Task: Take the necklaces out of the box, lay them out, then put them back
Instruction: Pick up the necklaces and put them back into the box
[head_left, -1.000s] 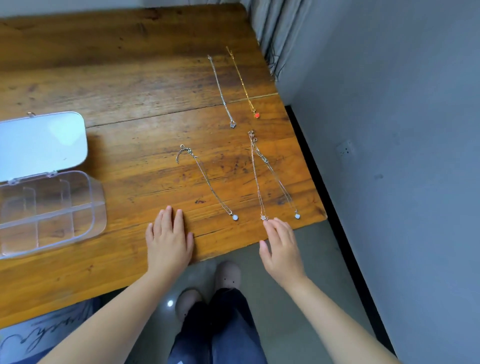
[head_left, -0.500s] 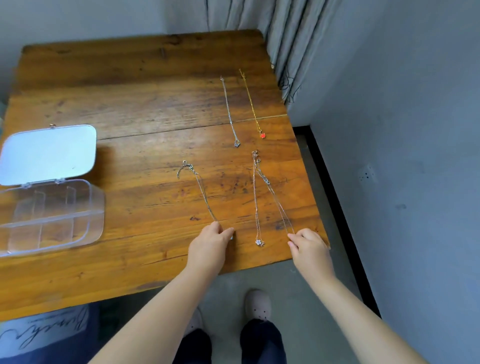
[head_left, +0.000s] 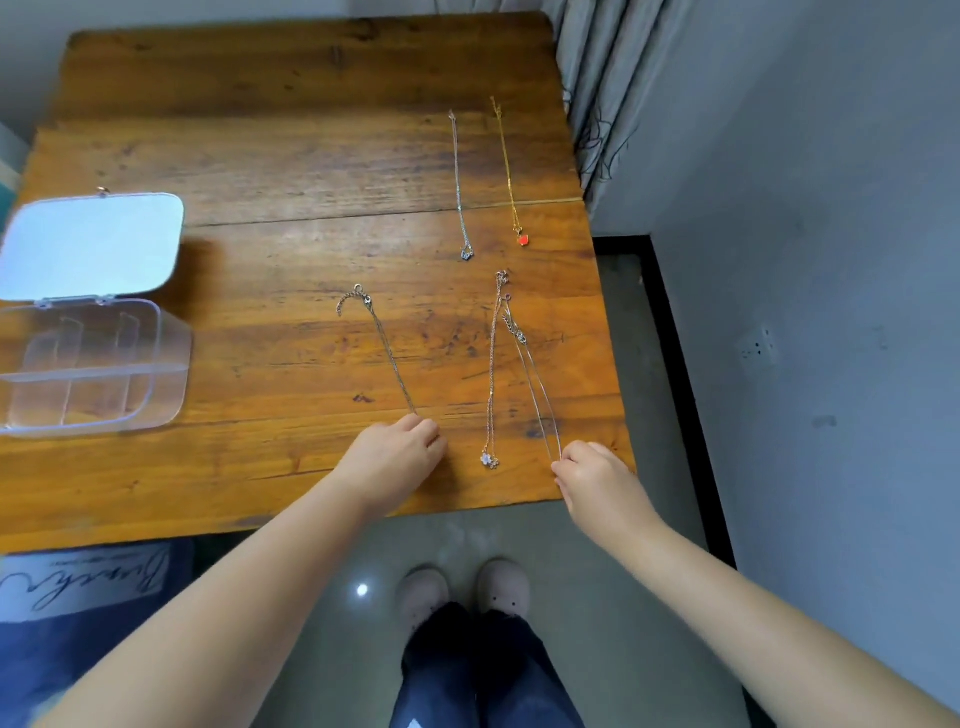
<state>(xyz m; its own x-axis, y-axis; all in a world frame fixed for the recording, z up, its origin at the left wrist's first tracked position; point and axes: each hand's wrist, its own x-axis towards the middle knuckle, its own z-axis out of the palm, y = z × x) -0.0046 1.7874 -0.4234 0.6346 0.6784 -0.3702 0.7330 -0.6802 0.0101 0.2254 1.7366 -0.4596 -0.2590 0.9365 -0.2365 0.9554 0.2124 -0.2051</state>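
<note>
Silver necklaces (head_left: 390, 358) run lengthwise from pinching hands (head_left: 395, 457).

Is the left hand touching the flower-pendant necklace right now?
Apart. The head view shows bare table between the left hand and the flower-pendant necklace; the hand is closed on a different silver chain.
</note>
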